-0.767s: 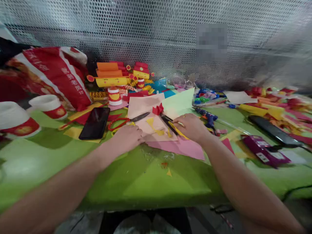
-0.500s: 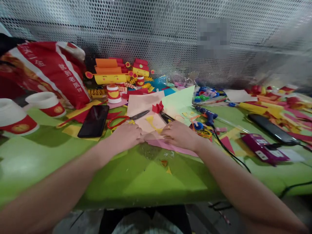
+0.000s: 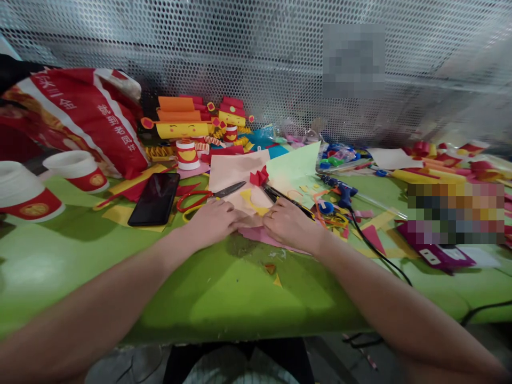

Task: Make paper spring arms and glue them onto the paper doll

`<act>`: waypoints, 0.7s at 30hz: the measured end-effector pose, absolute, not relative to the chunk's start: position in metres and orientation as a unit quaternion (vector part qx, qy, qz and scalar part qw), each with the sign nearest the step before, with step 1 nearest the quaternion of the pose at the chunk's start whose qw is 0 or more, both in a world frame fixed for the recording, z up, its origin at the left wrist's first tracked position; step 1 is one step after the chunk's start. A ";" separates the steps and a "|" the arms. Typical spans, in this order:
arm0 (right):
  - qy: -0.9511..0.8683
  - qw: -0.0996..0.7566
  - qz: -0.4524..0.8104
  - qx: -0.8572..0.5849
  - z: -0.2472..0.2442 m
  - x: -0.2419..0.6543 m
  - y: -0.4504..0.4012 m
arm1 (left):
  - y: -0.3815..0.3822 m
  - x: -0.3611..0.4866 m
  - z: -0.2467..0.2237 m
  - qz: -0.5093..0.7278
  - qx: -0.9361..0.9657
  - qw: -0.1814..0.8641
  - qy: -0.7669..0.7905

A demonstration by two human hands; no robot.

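My left hand (image 3: 214,220) is closed, its fingertips on the near edge of a pale pink paper (image 3: 248,218). Opposite it, my right hand (image 3: 291,223) has curled fingers pinching the other side of that paper; the fingertips are partly hidden. A yellow paper piece (image 3: 253,200) lies on the paper just beyond my fingers. Red-handled scissors (image 3: 196,200) rest by my left hand, and dark-bladed scissors (image 3: 276,193) lie by my right. Behind them sits a red folded paper shape (image 3: 259,176). Pink paper (image 3: 260,236) shows under my hands.
On the left are a black phone (image 3: 155,200), stacked paper cups (image 3: 28,192) and a red bag (image 3: 88,117). A blue glue gun (image 3: 340,189) with a cord lies right, near a purple box (image 3: 432,250). Paper figures (image 3: 182,128) stand at the back.
My right hand has shifted slightly left and its fingers have curled in. My left hand has moved a little to the right, bringing the hands closer over the paper.
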State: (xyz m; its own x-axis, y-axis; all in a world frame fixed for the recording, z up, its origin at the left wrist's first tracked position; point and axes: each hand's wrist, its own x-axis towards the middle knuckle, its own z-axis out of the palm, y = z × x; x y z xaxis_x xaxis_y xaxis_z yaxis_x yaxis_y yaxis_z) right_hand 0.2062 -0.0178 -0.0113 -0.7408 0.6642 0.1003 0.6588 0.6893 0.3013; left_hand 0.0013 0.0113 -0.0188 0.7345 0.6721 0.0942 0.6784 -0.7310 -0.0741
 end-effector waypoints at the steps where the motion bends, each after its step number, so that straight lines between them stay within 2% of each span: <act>1: 0.916 -0.007 0.167 0.366 -0.012 0.206 -0.017 | 0.013 0.001 -0.020 -0.032 -0.931 0.048 -0.361; 6: 0.904 -0.042 0.171 0.390 -0.015 0.209 -0.015 | 0.017 0.002 -0.024 -0.035 -0.926 0.055 -0.372; 15: 0.903 -0.088 0.171 0.385 -0.006 0.213 -0.017 | 0.019 0.005 -0.021 -0.043 -0.912 0.128 -0.388; 21: 0.907 -0.179 0.116 0.363 -0.005 0.223 -0.016 | 0.027 0.000 -0.025 -0.064 -0.896 0.129 -0.420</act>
